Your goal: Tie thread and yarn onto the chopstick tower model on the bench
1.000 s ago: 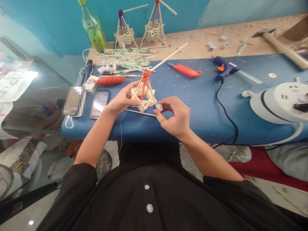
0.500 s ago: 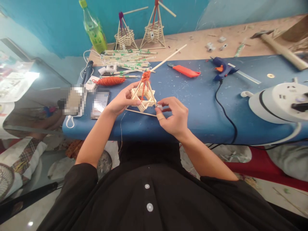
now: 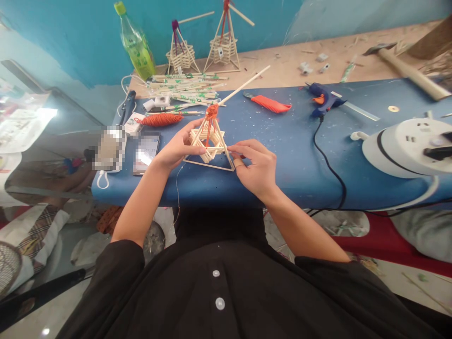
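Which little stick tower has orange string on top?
The stick tower between both hands, on the blue table; the two at the back have purple and red string.

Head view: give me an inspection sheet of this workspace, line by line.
Surface: blue table, speckled with scraps; bare wood bench behind.
Job's things: stick tower with orange thread, standing on the table.
Clutter: stick bundle, orange thread spool, orange-handled knife, glue gun, green bottle, two finished towers, hammer, white appliance.
Hands: left hand grips the tower's side; right hand pinches at its base corner.
Cables: black cord from the glue gun over the table edge; white cable by the bottle.
Surroundings: teal wall; littered floor.
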The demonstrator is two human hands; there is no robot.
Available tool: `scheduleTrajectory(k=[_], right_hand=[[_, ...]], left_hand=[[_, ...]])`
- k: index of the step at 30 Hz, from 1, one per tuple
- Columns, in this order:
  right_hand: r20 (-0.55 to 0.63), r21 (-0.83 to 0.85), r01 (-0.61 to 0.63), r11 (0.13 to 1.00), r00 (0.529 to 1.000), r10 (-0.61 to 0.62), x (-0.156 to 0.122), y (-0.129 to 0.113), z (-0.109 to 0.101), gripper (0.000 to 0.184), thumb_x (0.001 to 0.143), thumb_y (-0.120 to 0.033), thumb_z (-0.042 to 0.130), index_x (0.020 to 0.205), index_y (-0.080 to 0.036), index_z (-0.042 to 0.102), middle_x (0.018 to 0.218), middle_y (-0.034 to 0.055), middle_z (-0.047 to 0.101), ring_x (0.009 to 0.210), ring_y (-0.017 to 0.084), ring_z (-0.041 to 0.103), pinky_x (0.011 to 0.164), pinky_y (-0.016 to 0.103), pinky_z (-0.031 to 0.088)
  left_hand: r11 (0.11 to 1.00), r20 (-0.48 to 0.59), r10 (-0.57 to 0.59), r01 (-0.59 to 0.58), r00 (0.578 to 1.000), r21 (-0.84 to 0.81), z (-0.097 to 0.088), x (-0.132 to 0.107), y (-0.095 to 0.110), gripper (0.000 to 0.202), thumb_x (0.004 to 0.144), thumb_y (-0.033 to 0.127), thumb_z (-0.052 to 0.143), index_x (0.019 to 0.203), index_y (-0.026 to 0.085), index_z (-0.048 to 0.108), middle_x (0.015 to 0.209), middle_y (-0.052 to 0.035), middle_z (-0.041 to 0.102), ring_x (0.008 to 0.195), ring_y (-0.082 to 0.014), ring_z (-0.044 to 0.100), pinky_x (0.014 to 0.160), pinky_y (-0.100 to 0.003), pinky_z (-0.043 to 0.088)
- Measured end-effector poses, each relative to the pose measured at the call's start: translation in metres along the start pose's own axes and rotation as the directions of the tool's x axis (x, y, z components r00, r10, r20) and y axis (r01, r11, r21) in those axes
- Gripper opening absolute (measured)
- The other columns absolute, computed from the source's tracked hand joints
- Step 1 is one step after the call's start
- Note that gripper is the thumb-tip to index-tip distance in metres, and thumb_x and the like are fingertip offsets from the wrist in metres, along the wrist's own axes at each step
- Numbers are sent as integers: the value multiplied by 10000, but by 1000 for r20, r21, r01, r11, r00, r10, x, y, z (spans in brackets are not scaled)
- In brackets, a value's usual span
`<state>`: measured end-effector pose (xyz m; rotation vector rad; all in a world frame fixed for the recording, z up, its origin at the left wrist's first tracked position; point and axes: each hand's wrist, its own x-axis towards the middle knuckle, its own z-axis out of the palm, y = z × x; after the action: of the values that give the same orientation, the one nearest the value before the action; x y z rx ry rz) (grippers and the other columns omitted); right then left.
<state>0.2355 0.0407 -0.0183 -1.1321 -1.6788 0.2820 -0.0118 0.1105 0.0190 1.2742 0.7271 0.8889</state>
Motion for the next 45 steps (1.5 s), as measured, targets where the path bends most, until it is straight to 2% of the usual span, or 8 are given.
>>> scheduleTrajectory(k=[9,14,21,25,29,33,39,45], right_hand=[[-2,20,40,999,999,-40,0,-2,-3,257,951,-204,644,1157,-219,797,1137,99,832,1041,254,791,847,418,699],[-52,-45,83,996,995,-85,3,-2,-15,287,936,-231,653,1206,-233,751,1238,123,817,1183,319,773,997,532,667],[-100,-129,206,970,971,-219,7,-11,-2,467,931,-515,809,1301,-265,671,1262,130,804,1191,363,744,1087,579,600],[2,-119,112,987,994,-113,7,-15,17,735,846,-657,876,1404,-251,621,1359,159,759,1246,386,708,1119,588,587],[-75,-51,105,993,991,-108,10,-25,21,506,928,-558,820,1299,-252,665,1290,145,762,1177,347,712,1057,550,609],[-96,12,73,997,993,-71,27,-40,9,344,1027,-428,692,1330,-267,670,1151,88,766,872,230,683,797,427,621],[71,-125,136,983,989,-128,75,-58,-9,448,988,-509,785,1369,-284,713,1153,86,748,999,261,720,856,398,632],[240,-235,233,944,955,-176,111,-63,-1,198,897,-373,864,961,-229,745,865,39,752,843,234,701,807,398,587]], left_hand=[[997,-9,1,-1,1000,77,-10,-4,2,1039,610,382,1089,1545,273,651,1521,-139,740,1366,-365,754,1132,-442,629],[955,-184,59,-2,981,297,-21,-29,16,1161,545,429,1120,1582,309,611,1609,-143,666,1468,-371,657,1112,-440,596],[759,-503,260,147,824,634,15,-82,7,808,642,468,1043,1329,239,686,1169,-60,793,1090,-235,734,876,-352,526],[728,-542,228,227,809,646,31,-92,-3,496,765,368,947,1185,226,726,986,-35,827,962,-229,775,839,-359,545],[737,-472,197,188,859,650,29,-94,-7,220,871,354,811,1040,215,841,963,-57,868,920,-231,803,886,-390,599],[799,-481,211,134,851,587,26,-95,-6,246,867,422,799,957,206,876,949,-65,871,849,-221,811,842,-365,635],[872,-547,93,197,832,448,29,-97,0,324,813,499,857,921,194,870,679,-22,747,530,-158,678,516,-269,467],[879,-539,98,181,836,441,28,-97,-3,329,811,519,831,914,209,872,578,22,640,462,-96,441,483,-263,318]])
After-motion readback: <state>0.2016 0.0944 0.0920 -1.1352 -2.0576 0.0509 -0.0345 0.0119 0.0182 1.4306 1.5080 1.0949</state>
